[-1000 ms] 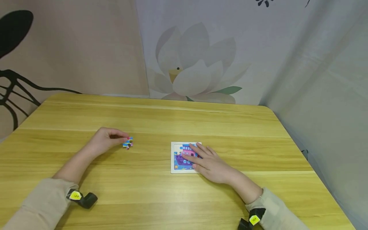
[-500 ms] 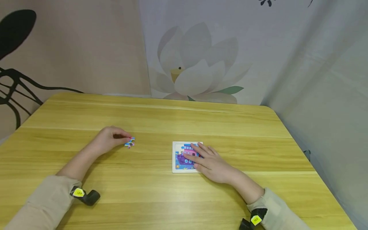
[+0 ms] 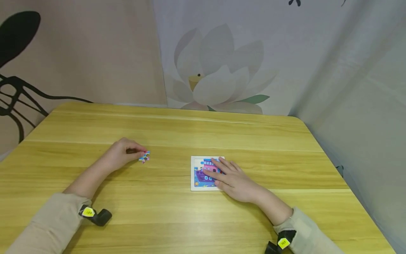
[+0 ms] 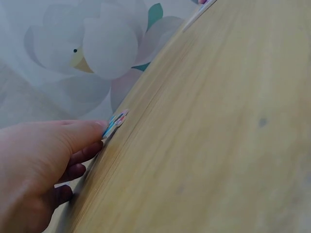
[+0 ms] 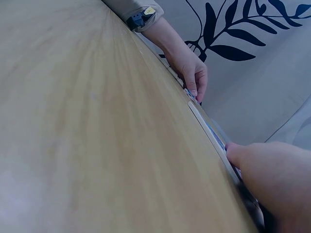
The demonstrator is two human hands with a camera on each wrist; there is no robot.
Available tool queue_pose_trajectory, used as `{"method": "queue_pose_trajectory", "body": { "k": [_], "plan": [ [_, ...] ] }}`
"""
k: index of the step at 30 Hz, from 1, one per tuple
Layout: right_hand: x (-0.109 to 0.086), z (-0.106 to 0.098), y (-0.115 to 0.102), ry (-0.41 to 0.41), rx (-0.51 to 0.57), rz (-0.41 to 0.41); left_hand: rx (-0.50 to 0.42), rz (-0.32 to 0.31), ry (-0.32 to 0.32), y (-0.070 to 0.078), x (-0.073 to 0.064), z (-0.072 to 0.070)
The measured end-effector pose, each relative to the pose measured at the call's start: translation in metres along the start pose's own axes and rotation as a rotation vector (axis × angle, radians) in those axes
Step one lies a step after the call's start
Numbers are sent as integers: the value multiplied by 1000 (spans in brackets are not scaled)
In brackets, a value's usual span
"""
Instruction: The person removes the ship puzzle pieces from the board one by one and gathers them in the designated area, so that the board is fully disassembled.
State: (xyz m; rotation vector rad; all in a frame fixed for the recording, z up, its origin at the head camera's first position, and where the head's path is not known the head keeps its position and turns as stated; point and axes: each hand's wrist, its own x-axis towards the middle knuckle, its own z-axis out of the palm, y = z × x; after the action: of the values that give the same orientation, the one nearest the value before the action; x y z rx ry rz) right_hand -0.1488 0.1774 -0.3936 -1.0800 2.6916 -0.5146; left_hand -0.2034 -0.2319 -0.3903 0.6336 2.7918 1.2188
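Observation:
My left hand (image 3: 122, 155) pinches a small colourful jigsaw puzzle piece (image 3: 146, 157) between thumb and fingertips, to the left of the puzzle. In the left wrist view the piece (image 4: 116, 122) sticks out past the thumb, close over the table. My right hand (image 3: 236, 181) lies with spread fingers across the right part of a white-framed jigsaw puzzle (image 3: 192, 176). The puzzle picture is a purple and pink ship on blue; a pale gap shows at its upper left. The fingers hide its right side. In the right wrist view the frame's edge (image 5: 206, 128) runs beside the right thumb.
The wooden table (image 3: 152, 218) spreads around both hands. A light curtain with a printed flower (image 3: 219, 70) hangs behind its far edge, and another pale curtain (image 3: 358, 88) hangs along the right. Each sleeve cuff carries a black wrist camera (image 3: 101, 217).
My left hand, with the puzzle piece, has shifted slightly right toward the puzzle. The right hand keeps its place on the puzzle. The head view has moved a little.

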Motion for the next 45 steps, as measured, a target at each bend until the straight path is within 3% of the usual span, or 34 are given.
{"method": "queue_pose_trajectory", "body": {
  "k": [9,13,20,27,36,45],
  "plan": [
    [-1,-1,-1,18,1,-18,33,90,32,-3,1,3],
    [0,-1,-2,16,-2,-20,73,60,50,-5,-2,4],
    [0,-1,-4,13,12,-10,50,-27,18,-6,-6,3],
    [0,0,-4,14,49,35,28,-16,20,-9,-6,2],
    [-1,2,-2,33,28,26,12,26,57,-8,-2,4],
    [-2,0,-4,18,4,15,-4,-51,143,1,-4,6]
  ]
}}
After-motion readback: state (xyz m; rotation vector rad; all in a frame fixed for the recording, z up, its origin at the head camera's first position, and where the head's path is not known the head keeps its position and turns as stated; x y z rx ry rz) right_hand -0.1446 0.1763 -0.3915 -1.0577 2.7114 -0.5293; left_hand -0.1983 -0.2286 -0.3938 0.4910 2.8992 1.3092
